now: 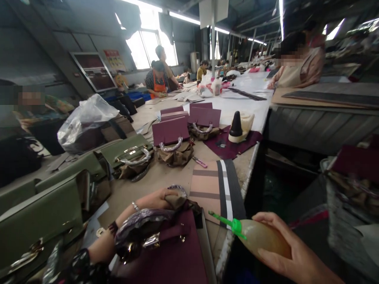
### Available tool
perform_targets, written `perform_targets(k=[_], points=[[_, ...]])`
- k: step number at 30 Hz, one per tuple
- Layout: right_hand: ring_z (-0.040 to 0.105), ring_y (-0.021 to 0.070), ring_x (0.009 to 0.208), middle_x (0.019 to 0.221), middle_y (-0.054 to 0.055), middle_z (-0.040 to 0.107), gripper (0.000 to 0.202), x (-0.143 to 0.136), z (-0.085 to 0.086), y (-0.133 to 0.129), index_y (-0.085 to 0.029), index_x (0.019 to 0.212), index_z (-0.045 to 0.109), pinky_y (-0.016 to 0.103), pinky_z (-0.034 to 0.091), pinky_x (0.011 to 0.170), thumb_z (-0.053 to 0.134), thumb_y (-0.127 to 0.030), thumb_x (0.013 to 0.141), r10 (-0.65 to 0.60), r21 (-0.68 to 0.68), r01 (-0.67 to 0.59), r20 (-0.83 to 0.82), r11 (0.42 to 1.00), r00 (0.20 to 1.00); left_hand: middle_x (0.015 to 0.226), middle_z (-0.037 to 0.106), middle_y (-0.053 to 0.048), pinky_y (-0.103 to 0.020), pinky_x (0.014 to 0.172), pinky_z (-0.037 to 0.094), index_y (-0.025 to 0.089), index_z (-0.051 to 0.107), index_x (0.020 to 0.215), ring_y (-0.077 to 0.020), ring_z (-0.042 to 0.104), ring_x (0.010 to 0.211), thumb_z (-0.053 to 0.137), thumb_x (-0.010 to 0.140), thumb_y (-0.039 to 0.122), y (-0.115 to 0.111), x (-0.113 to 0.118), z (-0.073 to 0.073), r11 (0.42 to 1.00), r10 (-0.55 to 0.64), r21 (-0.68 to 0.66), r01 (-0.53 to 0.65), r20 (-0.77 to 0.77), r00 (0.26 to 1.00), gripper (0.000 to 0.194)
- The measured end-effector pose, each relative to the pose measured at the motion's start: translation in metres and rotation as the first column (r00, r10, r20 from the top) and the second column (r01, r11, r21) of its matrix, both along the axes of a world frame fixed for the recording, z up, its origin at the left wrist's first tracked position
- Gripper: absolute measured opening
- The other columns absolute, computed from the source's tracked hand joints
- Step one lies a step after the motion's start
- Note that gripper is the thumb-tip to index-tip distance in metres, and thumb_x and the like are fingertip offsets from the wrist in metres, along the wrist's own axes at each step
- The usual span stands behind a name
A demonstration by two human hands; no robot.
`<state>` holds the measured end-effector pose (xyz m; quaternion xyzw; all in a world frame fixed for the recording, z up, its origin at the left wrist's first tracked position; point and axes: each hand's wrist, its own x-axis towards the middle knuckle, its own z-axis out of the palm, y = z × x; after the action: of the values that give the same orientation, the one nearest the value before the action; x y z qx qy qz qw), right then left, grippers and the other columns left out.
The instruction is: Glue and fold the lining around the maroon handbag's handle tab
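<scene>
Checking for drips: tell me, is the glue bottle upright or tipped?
Tipped: the glue bottle lies sideways in the right hand, green nozzle pointing left.

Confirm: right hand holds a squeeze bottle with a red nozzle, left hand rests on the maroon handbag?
Not quite. In the head view the squeeze bottle in the right hand has a green nozzle, not red. The left hand does rest on the maroon handbag.

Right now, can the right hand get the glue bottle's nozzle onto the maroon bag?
Probably yes. The right hand holds the glue bottle just off the table edge, its green nozzle pointing at the maroon bag, with nothing between; the left hand grips the bag's far side.
</scene>
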<state>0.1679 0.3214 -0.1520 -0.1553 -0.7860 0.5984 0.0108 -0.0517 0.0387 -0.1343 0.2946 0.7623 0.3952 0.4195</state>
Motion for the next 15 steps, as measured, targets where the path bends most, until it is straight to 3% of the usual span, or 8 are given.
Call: perform_targets(k=[4,9,12,15], points=[[0.060,0.0195,0.077,0.093,0.001,0.062,0.044,-0.004,0.000,0.001,-0.028,0.103,0.056,0.026,0.047,0.065,0.066,-0.043,0.063,0.039,0.122,-0.039,0.001,0.992,0.999,0.069,0.054,0.001,-0.022,0.060,0.036,0.013,0.058,0.077,-0.0141,0.045,0.067,0.051,0.056,0.017,0.000,0.001,0.003,1.000,0.007,-0.010,-0.006,0.061,0.998,0.022],[0.058,0.0231,0.095,0.106,0.002,0.059,0.039,-0.015,-0.002,0.009,-0.029,0.106,0.058,0.029,0.048,0.079,0.066,-0.033,0.068,0.219,0.317,-0.197,-0.033,0.928,0.975,0.070,0.056,0.001,-0.022,0.058,0.037,0.014,0.060,0.077,-0.0140,0.046,0.066,0.053,0.056,0.015,0.002,-0.001,0.000,1.000,0.021,0.000,-0.021,0.141,0.990,0.022],[0.058,0.0242,0.096,0.105,0.003,0.060,0.040,-0.024,-0.001,0.011,-0.030,0.106,0.061,0.029,0.049,0.080,0.067,-0.031,0.066,0.282,0.327,-0.252,-0.045,0.911,0.958,0.067,0.055,0.002,-0.022,0.060,0.037,0.014,0.061,0.074,-0.0132,0.046,0.065,0.053,0.056,0.015,0.004,-0.002,0.000,0.999,0.029,0.010,-0.031,0.162,0.986,0.020],[0.061,0.0243,0.090,0.097,0.002,0.064,0.037,-0.032,-0.006,0.009,-0.031,0.097,0.067,0.026,0.050,0.075,0.067,-0.028,0.060,0.218,0.240,-0.190,-0.098,0.952,0.971,0.063,0.053,0.003,-0.023,0.060,0.038,0.015,0.061,0.069,-0.0127,0.044,0.062,0.055,0.055,0.018,0.006,-0.003,-0.004,0.999,0.027,0.024,-0.031,0.146,0.989,0.015]])
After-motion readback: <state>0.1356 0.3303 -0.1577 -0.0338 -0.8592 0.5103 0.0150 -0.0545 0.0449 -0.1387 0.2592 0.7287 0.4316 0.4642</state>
